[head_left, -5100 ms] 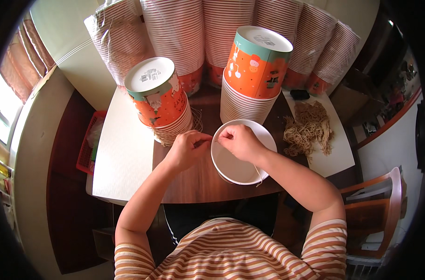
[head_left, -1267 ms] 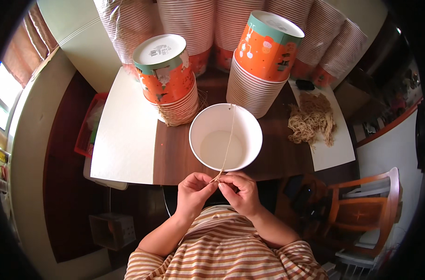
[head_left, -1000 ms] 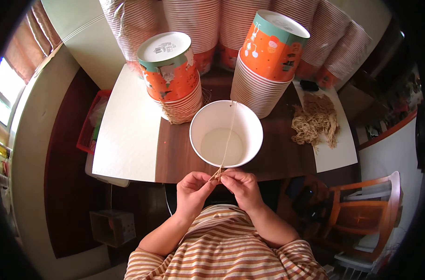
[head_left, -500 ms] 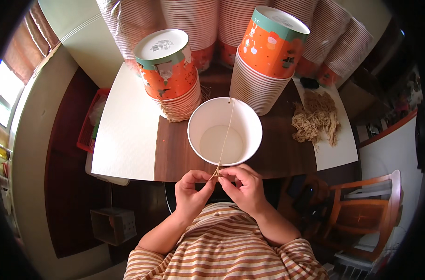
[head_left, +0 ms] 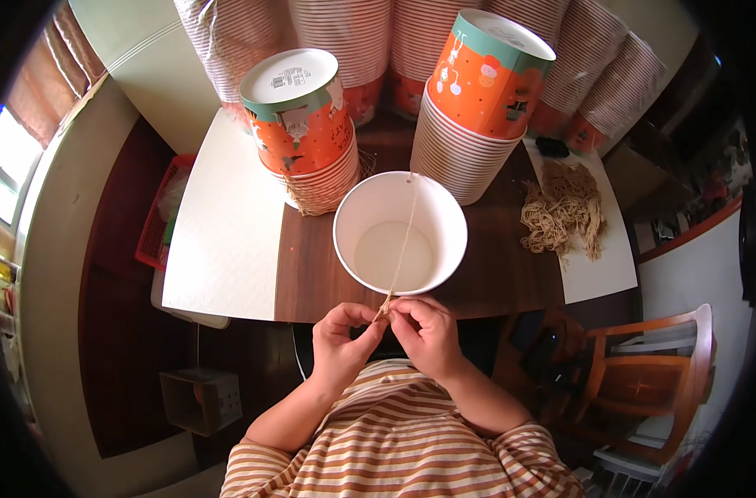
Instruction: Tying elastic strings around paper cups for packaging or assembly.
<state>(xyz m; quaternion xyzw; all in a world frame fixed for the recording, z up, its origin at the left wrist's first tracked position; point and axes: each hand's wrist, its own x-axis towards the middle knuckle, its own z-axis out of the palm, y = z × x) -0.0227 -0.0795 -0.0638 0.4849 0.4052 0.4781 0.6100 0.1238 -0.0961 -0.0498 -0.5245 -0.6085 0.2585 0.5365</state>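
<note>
A white paper bucket (head_left: 369, 241) stands mouth up at the table's near edge. Tan string (head_left: 405, 241) runs from a hole in its far rim, across the mouth, to my fingers at the near rim. My left hand (head_left: 345, 336) pinches the string between thumb and fingertips. Close against it, my right hand (head_left: 428, 332) pinches the same string, where it is bunched in a small loop or knot. The fingertips hide the exact shape of that knot.
Behind the bucket stand two upside-down stacks of orange and green paper buckets, one left (head_left: 299, 137) and one right (head_left: 486, 91). A heap of tan strings (head_left: 565, 212) lies at the right. Wrapped bucket stacks (head_left: 340, 50) line the back. A wooden chair (head_left: 652, 373) is at lower right.
My fingers have shifted slightly on the string, and the loop between them looks smaller and more bunched. The bucket stays in about the same place.
</note>
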